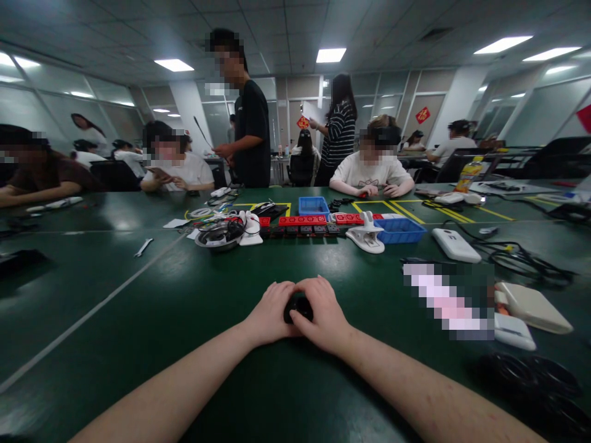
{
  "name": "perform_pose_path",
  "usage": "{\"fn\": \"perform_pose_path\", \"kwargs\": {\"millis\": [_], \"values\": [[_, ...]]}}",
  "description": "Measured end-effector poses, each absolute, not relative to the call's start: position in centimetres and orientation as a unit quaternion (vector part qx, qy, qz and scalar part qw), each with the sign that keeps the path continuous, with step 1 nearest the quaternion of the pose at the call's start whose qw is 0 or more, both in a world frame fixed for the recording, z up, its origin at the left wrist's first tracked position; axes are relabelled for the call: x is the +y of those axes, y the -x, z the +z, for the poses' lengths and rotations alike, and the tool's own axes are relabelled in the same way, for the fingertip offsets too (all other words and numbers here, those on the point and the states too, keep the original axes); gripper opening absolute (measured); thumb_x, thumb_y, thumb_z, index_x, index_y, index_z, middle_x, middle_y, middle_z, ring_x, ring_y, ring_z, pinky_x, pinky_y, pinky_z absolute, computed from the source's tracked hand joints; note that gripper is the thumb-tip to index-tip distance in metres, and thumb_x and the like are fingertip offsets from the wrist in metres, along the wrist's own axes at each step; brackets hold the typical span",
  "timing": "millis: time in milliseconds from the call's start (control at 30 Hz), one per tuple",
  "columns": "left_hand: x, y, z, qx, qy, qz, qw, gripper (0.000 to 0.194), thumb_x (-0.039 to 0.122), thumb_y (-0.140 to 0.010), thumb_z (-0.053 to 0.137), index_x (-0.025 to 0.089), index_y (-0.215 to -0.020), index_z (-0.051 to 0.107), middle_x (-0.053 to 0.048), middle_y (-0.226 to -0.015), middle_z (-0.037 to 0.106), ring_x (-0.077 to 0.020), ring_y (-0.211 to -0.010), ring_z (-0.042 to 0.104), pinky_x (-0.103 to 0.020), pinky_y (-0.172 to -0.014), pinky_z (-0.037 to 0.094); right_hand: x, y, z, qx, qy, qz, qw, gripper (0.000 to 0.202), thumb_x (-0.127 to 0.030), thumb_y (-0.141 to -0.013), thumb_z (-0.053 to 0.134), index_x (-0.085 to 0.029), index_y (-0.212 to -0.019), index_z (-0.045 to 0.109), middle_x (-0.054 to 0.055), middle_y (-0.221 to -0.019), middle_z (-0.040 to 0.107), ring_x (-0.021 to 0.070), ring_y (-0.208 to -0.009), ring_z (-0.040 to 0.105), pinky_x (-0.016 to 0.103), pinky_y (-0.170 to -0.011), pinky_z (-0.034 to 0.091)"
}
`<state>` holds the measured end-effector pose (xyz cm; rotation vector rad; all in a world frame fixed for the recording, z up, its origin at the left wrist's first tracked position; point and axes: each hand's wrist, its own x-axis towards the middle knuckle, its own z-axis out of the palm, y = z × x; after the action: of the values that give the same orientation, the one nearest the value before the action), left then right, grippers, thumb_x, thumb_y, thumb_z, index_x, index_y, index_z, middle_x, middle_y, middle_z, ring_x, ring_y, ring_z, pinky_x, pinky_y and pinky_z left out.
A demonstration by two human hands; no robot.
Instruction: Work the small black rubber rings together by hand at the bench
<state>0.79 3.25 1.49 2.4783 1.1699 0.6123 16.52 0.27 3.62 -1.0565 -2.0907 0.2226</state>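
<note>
Both hands are curled around a small black round object [303,304] at the middle of the green table [203,295]. My left hand [271,312] wraps its left side, and my right hand [325,312] closes on its right, with that thumb lying across its front. The fingertips of the two hands meet over the far side. Most of the object is covered, so its exact kind does not show. Several black ring-shaped parts [549,381] lie in dim light at the lower right.
Beyond my hands are a red power strip row [302,220], blue bins [401,231], a white clip base [367,234] and coiled cables [220,234]. A wrench [143,247] lies left. White devices [456,245] and cables are right. People sit or stand across the table.
</note>
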Motion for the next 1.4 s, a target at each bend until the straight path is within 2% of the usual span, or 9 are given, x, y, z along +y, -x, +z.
{"fn": "perform_pose_path", "kwargs": {"millis": [133,233,333,467,667,800,1033,1167,1400], "values": [[2.6,-1.3,1.9,0.421,-0.87,0.192,0.169,0.066,0.05,-0.055,0.069,0.021,-0.11,0.046,-0.006,-0.107,0.051,-0.0272,-0.104,0.046,-0.051,-0.101,0.022,0.8,-16.5,3.2,-0.807,0.464,0.077,0.358,0.024,-0.037,-0.071,0.056,-0.018,-0.084,0.049,0.005,-0.083,0.054,0.02,-0.081,0.047,0.039,-0.079,0.037],[2.6,-1.4,1.7,0.43,-0.869,0.18,0.165,0.059,0.048,-0.059,0.067,0.02,-0.107,0.049,-0.006,-0.102,0.053,-0.026,-0.101,0.049,-0.051,-0.102,0.02,0.9,-16.4,2.9,-0.81,0.479,0.074,0.33,0.027,-0.041,-0.071,0.057,-0.018,-0.081,0.048,0.004,-0.081,0.053,0.0193,-0.078,0.046,0.037,-0.075,0.037],[2.8,-1.4,1.4,0.434,-0.869,0.18,0.159,0.047,0.042,-0.063,0.065,0.019,-0.102,0.053,-0.005,-0.1,0.054,-0.0242,-0.098,0.05,-0.05,-0.103,0.02,0.9,-16.2,2.7,-0.807,0.497,0.077,0.309,0.027,-0.041,-0.071,0.058,-0.018,-0.08,0.047,0.003,-0.08,0.052,0.0191,-0.078,0.046,0.036,-0.073,0.036],[2.9,-1.4,1.4,0.432,-0.869,0.186,0.155,0.044,0.038,-0.062,0.066,0.018,-0.1,0.055,-0.005,-0.099,0.054,-0.0239,-0.097,0.05,-0.047,-0.102,0.022,0.9,-16.1,2.6,-0.801,0.509,0.086,0.302,0.026,-0.04,-0.072,0.059,-0.018,-0.08,0.047,0.003,-0.081,0.053,0.0187,-0.077,0.046,0.034,-0.071,0.036],[3.1,-1.3,1.1,0.417,-0.872,0.205,0.155,0.038,0.035,-0.061,0.067,0.017,-0.094,0.057,-0.005,-0.096,0.054,-0.0229,-0.092,0.05,-0.041,-0.092,0.035,0.9,-16.2,2.8,-0.804,0.501,0.087,0.307,0.025,-0.038,-0.07,0.061,-0.017,-0.079,0.049,0.003,-0.081,0.052,0.0186,-0.078,0.046,0.034,-0.071,0.036],[3.4,-1.1,0.8,0.412,-0.867,0.21,0.183,0.041,0.034,-0.06,0.068,0.019,-0.096,0.056,-0.006,-0.099,0.053,-0.024,-0.094,0.048,-0.038,-0.086,0.04,1.0,-16.3,2.9,-0.811,0.484,0.084,0.316,0.022,-0.035,-0.07,0.062,-0.018,-0.082,0.054,0.004,-0.084,0.052,0.0192,-0.083,0.045,0.035,-0.076,0.036],[3.5,-0.8,1.1,0.404,-0.865,0.208,0.214,0.042,0.031,-0.059,0.069,0.019,-0.098,0.056,-0.005,-0.101,0.052,-0.0254,-0.098,0.047,-0.039,-0.088,0.039,0.8,-16.4,3.0,-0.83,0.433,0.093,0.338,0.016,-0.022,-0.071,0.058,-0.018,-0.086,0.06,0.004,-0.085,0.054,0.019,-0.085,0.046,0.037,-0.08,0.035],[3.6,-0.6,1.1,0.409,-0.86,0.208,0.225,0.044,0.03,-0.059,0.069,0.02,-0.099,0.055,-0.005,-0.103,0.05,-0.0252,-0.098,0.047,-0.039,-0.088,0.04,0.8,-16.6,3.2,-0.85,0.378,0.115,0.349,0.023,-0.013,-0.068,0.052,-0.02,-0.087,0.062,0.004,-0.088,0.058,0.019,-0.086,0.047,0.037,-0.081,0.035],[3.8,-0.7,0.7,0.396,-0.874,0.2,0.198,0.041,0.028,-0.059,0.067,0.018,-0.097,0.055,-0.006,-0.102,0.051,-0.0248,-0.101,0.046,-0.04,-0.092,0.037,0.7,-16.2,2.6,-0.859,0.275,0.17,0.397,0.022,-0.007,-0.061,0.042,-0.02,-0.064,0.059,0.001,-0.077,0.062,0.0176,-0.085,0.05,0.037,-0.085,0.035]]}}
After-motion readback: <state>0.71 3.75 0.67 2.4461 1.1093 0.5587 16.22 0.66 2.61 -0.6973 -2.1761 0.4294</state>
